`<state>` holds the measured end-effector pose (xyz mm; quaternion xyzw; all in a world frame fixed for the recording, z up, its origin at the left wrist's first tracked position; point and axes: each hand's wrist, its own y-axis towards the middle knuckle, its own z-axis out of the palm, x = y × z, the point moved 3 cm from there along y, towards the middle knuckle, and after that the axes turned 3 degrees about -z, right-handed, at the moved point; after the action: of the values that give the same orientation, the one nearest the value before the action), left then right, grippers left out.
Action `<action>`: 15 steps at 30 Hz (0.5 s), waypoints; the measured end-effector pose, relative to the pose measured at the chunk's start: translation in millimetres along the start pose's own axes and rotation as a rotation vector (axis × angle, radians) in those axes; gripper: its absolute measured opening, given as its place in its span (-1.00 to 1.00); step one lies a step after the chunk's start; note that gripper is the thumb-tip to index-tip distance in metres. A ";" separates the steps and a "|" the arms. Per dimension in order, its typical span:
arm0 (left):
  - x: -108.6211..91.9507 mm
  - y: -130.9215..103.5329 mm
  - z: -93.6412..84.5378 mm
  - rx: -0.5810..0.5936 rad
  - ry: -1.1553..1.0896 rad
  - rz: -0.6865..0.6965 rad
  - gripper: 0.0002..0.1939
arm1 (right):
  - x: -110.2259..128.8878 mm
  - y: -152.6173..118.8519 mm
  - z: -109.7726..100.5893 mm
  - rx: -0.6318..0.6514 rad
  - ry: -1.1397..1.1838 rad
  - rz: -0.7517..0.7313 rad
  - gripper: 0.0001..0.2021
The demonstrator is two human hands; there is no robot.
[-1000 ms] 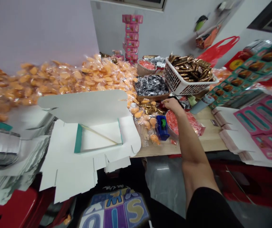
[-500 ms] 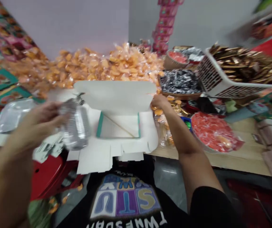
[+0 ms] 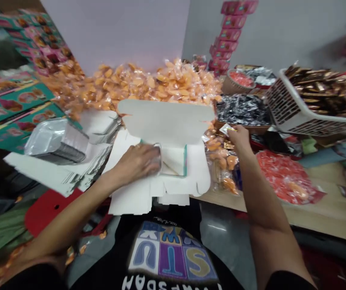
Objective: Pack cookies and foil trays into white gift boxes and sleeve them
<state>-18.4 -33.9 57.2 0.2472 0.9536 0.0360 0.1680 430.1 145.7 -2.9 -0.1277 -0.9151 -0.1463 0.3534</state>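
Observation:
An open carton (image 3: 167, 121), white inside with teal edges, lies in front of me with its lid raised. Inside it a thin wooden stick (image 3: 170, 167) rests slantwise. My left hand (image 3: 139, 161), somewhat blurred, is over the carton's left half and grips a foil tray (image 3: 160, 158), of which only a silver edge shows. Off to the right, my right hand (image 3: 240, 137) pinches a small white and gold packet (image 3: 226, 129) above the wrapped orange pieces (image 3: 221, 155). More foil trays (image 3: 59, 141) stand nested on flattened cartons at the left.
A long heap of wrapped orange pieces (image 3: 136, 82) runs along the wall. On the right are black packets (image 3: 241, 110), a white basket (image 3: 300, 106) of gold packets and a bowl of red packets (image 3: 284, 175). Printed teal boxes (image 3: 18, 104) and a red stool (image 3: 48, 207) are at the left.
My left hand has carried the foil tray rightward into the carton. My right hand has moved back from the wrapped pieces with a small packet showing in its fingers. The view has shifted left.

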 end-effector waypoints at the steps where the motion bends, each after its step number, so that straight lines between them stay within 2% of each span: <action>1: -2.7 -7.4 0.5 0.087 -0.025 0.125 -0.62 | -1.3 -1.6 -4.1 0.005 0.057 0.046 -0.60; 3: 0.2 -17.0 0.9 0.186 -0.064 0.228 -0.50 | -2.3 -1.6 -11.3 0.028 0.151 0.109 -0.68; 5: 7.8 -17.4 0.0 0.181 -0.068 0.216 -0.39 | -1.7 3.7 -18.8 0.045 0.219 0.134 -0.77; 7: 10.4 -13.3 -1.4 0.178 -0.055 0.231 -0.39 | 0.7 14.0 -27.6 0.048 0.259 0.141 -0.80; 10: 1.4 -9.0 -3.1 0.215 -0.044 0.320 -0.52 | 9.8 36.3 -39.1 0.027 0.247 0.128 -0.84; 12: -5.8 -9.2 -1.5 0.193 -0.031 0.349 -0.60 | 19.4 53.8 -41.1 0.012 0.185 0.114 -0.88; 15: -8.8 -13.3 7.7 0.065 0.042 0.378 -0.58 | 38.0 78.3 -29.4 0.058 0.024 0.064 -0.86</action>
<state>-14.7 -49.8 50.7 0.4263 0.8942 0.0412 0.1302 447.2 212.6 57.8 -0.1448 -0.9100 -0.1098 0.3725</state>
